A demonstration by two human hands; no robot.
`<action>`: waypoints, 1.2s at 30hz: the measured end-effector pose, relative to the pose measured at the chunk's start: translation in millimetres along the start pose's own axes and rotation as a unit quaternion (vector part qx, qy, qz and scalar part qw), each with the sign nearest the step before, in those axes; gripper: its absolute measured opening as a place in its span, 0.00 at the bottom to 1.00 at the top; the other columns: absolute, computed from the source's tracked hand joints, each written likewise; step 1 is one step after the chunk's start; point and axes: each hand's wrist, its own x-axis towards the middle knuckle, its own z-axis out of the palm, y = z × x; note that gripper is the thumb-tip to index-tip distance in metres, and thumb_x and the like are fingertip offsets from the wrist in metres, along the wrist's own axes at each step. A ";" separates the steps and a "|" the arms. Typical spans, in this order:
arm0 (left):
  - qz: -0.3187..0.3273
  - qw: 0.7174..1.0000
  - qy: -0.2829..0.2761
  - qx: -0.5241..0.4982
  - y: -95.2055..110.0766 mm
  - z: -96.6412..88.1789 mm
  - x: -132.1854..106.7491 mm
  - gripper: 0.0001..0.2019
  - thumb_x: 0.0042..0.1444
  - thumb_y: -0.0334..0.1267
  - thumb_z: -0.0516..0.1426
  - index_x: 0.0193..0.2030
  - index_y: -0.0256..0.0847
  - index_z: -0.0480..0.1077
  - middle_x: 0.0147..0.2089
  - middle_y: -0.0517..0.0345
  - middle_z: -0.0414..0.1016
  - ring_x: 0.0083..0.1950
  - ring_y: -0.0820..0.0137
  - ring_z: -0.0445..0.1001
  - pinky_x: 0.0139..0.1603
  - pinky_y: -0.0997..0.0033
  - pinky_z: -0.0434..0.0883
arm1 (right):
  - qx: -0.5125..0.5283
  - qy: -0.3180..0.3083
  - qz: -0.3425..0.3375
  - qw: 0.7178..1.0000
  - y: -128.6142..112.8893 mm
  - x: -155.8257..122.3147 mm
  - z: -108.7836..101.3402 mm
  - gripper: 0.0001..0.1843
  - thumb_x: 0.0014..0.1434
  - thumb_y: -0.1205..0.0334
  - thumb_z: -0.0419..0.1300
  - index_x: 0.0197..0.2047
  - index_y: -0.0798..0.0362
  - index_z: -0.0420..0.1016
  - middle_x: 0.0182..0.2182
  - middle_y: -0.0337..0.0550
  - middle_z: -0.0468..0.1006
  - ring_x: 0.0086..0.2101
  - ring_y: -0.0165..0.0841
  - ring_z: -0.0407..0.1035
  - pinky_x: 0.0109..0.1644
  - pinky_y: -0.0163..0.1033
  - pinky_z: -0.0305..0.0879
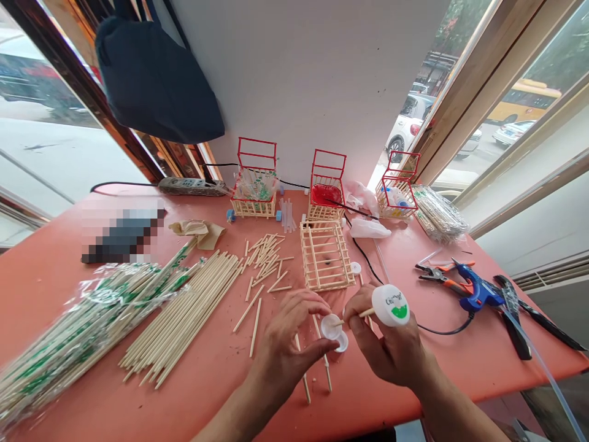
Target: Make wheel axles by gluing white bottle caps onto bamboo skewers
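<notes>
My left hand (288, 334) pinches a small white bottle cap (330, 326) between thumb and fingers, its hollow side facing up. My right hand (386, 344) grips a short wooden stick (367, 313). On the stick's near end is a larger white cap (391, 304) with dark writing and a green patch; the other end reaches into the cap in my left hand. Just below that cap lies another white cap (342, 342), partly hidden. Thin sticks (327, 371) lie under my hands. Beyond them sits a slatted stick frame (326, 255).
Long sticks (184, 319) and cut pieces (267, 255) lie left, beside bagged sticks (87, 325). Three small stick carts with red handles stand at the back, including the left cart (254, 205). On the right are pliers (437, 274) and a blue glue gun (478, 291) with its cord.
</notes>
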 end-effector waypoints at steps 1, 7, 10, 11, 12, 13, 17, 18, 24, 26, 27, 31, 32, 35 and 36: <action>0.001 1.000 0.000 0.001 -0.1 0.1 -0.1 0.13 0.57 0.45 0.69 0.44 0.43 0.76 0.45 0.52 0.81 0.52 0.58 0.78 0.52 0.60 0.75 | -0.001 0.000 0.003 1.000 0.2 -0.3 0.3 0.11 0.63 0.74 0.53 0.42 0.49 0.68 0.30 0.40 0.78 0.30 0.36 0.74 0.40 0.44 0.69; -0.003 1.000 -0.003 0.008 0.4 -0.4 -0.8 0.13 0.57 0.45 0.69 0.44 0.43 0.76 0.46 0.51 0.81 0.53 0.58 0.78 0.53 0.60 0.75 | -0.004 0.000 0.000 1.000 -0.1 0.0 0.9 0.10 0.63 0.75 0.54 0.41 0.49 0.69 0.30 0.40 0.79 0.30 0.36 0.74 0.41 0.44 0.70; -0.002 1.000 -0.003 0.010 0.8 -0.9 -0.2 0.13 0.57 0.45 0.69 0.44 0.43 0.76 0.45 0.51 0.81 0.52 0.58 0.78 0.53 0.59 0.75 | -0.001 0.001 0.005 1.000 -0.6 0.1 0.7 0.10 0.63 0.74 0.54 0.41 0.49 0.69 0.30 0.40 0.80 0.30 0.36 0.74 0.40 0.43 0.69; 0.000 1.000 -0.001 0.009 0.9 -0.9 0.0 0.13 0.58 0.45 0.68 0.44 0.43 0.76 0.45 0.51 0.81 0.52 0.58 0.78 0.52 0.59 0.75 | 0.000 0.001 0.006 1.000 -0.5 -0.1 0.7 0.10 0.63 0.74 0.54 0.41 0.49 0.69 0.30 0.40 0.80 0.30 0.36 0.75 0.40 0.43 0.69; 0.000 1.000 -0.001 0.008 0.9 -0.9 0.3 0.13 0.58 0.45 0.68 0.44 0.43 0.76 0.45 0.51 0.81 0.52 0.58 0.78 0.52 0.60 0.76 | 0.000 0.002 0.007 1.000 -0.4 -0.4 0.7 0.10 0.63 0.74 0.54 0.42 0.49 0.69 0.30 0.40 0.80 0.31 0.36 0.75 0.40 0.43 0.69; 0.002 1.000 0.000 0.007 0.9 -0.9 0.5 0.13 0.58 0.46 0.68 0.44 0.43 0.76 0.45 0.51 0.81 0.52 0.58 0.78 0.52 0.60 0.76 | 0.000 0.002 0.007 1.000 -0.3 -0.6 0.9 0.10 0.63 0.74 0.54 0.42 0.49 0.69 0.30 0.40 0.79 0.31 0.36 0.75 0.41 0.44 0.70; 0.002 1.000 0.001 0.008 0.6 -0.5 0.2 0.13 0.58 0.46 0.68 0.44 0.43 0.76 0.45 0.51 0.81 0.52 0.58 0.78 0.52 0.60 0.75 | -0.005 0.003 0.000 1.000 0.1 -0.9 1.1 0.11 0.63 0.74 0.54 0.42 0.48 0.68 0.30 0.40 0.79 0.31 0.36 0.74 0.41 0.45 0.70; 0.001 1.000 0.001 0.008 0.5 -0.4 -0.1 0.13 0.58 0.46 0.68 0.44 0.43 0.76 0.45 0.51 0.81 0.52 0.58 0.78 0.52 0.60 0.75 | -0.005 0.003 -0.002 1.000 0.1 -0.7 1.1 0.11 0.63 0.75 0.53 0.42 0.48 0.68 0.30 0.40 0.78 0.30 0.36 0.74 0.41 0.45 0.70; -0.001 1.000 -0.003 0.006 0.0 -0.6 -1.4 0.13 0.58 0.46 0.68 0.44 0.43 0.76 0.45 0.51 0.81 0.53 0.58 0.78 0.53 0.59 0.75 | 0.000 0.005 -0.004 1.000 0.8 0.5 1.5 0.11 0.63 0.75 0.53 0.41 0.49 0.68 0.30 0.40 0.78 0.31 0.36 0.74 0.40 0.44 0.69; 0.000 1.000 -0.005 0.003 -0.1 -0.5 -1.2 0.12 0.58 0.45 0.68 0.44 0.43 0.75 0.45 0.51 0.81 0.52 0.58 0.78 0.53 0.59 0.75 | 0.002 0.006 -0.005 1.000 1.2 0.4 1.9 0.10 0.63 0.75 0.54 0.41 0.49 0.68 0.30 0.40 0.78 0.30 0.36 0.73 0.39 0.43 0.68; 0.001 1.000 -0.006 0.002 -0.2 -0.4 -1.0 0.12 0.58 0.44 0.68 0.44 0.43 0.75 0.45 0.51 0.81 0.52 0.58 0.78 0.53 0.60 0.75 | 0.002 0.007 -0.006 1.000 1.2 0.3 2.0 0.10 0.63 0.75 0.54 0.41 0.49 0.68 0.30 0.40 0.78 0.30 0.36 0.73 0.39 0.43 0.68; 0.003 1.000 -0.008 0.004 -0.9 -0.1 -0.5 0.12 0.57 0.43 0.69 0.44 0.43 0.75 0.46 0.52 0.81 0.53 0.59 0.77 0.54 0.60 0.74 | 0.003 0.004 -0.006 1.000 0.8 0.3 1.5 0.10 0.62 0.75 0.53 0.41 0.49 0.68 0.30 0.40 0.78 0.30 0.36 0.73 0.40 0.44 0.68; 0.004 1.000 -0.008 0.004 -1.1 -0.1 -0.5 0.12 0.57 0.43 0.69 0.44 0.43 0.75 0.46 0.52 0.81 0.53 0.59 0.77 0.54 0.60 0.74 | 0.003 0.003 -0.006 1.000 0.6 0.3 1.2 0.11 0.63 0.75 0.53 0.41 0.49 0.68 0.31 0.40 0.78 0.31 0.36 0.73 0.40 0.44 0.68; 0.005 1.000 -0.007 0.002 -1.5 -0.3 -0.9 0.13 0.57 0.42 0.69 0.45 0.43 0.75 0.46 0.52 0.80 0.53 0.59 0.77 0.54 0.61 0.73 | 0.005 0.002 -0.008 1.000 0.5 0.1 0.6 0.11 0.63 0.76 0.53 0.42 0.49 0.68 0.31 0.40 0.79 0.31 0.35 0.73 0.39 0.43 0.67; 0.005 1.000 -0.007 0.001 -1.5 -0.4 -1.0 0.13 0.57 0.42 0.69 0.45 0.43 0.75 0.46 0.53 0.80 0.53 0.59 0.77 0.55 0.61 0.73 | 0.005 0.002 -0.007 1.000 0.5 0.1 0.5 0.11 0.63 0.76 0.53 0.42 0.49 0.68 0.31 0.40 0.79 0.31 0.35 0.73 0.38 0.42 0.67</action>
